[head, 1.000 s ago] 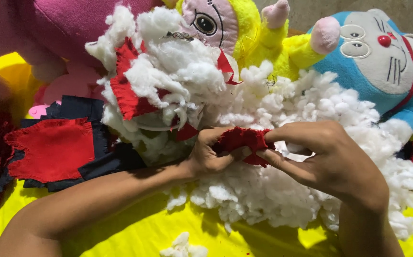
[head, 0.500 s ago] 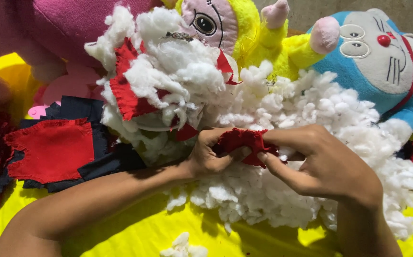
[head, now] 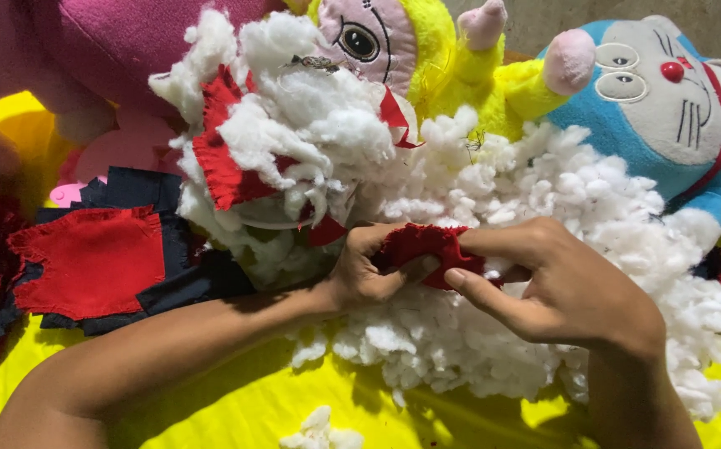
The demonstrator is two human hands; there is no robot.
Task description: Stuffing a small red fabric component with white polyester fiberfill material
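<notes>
My left hand (head: pixel 369 270) and my right hand (head: pixel 556 287) both pinch a small red fabric piece (head: pixel 423 249) between them, over a big heap of white stuffing (head: pixel 493 333). The left fingers curl around its left end. The right thumb and forefinger hold its right end. A taller mound of stuffing mixed with red cloth scraps (head: pixel 219 158) rises just behind the left hand. Whether the red piece has stuffing inside is hidden by the fingers.
A yellow sheet (head: pixel 236 407) covers the surface. Red and dark blue fabric patches (head: pixel 94 262) lie at the left. A pink plush toy (head: pixel 128 41), a yellow plush toy (head: pixel 427 50) and a blue cat plush toy (head: pixel 668 100) lie along the back.
Both hands have stayed on the red piece and shifted only slightly; the right thumb has pressed in closer to the left hand.
</notes>
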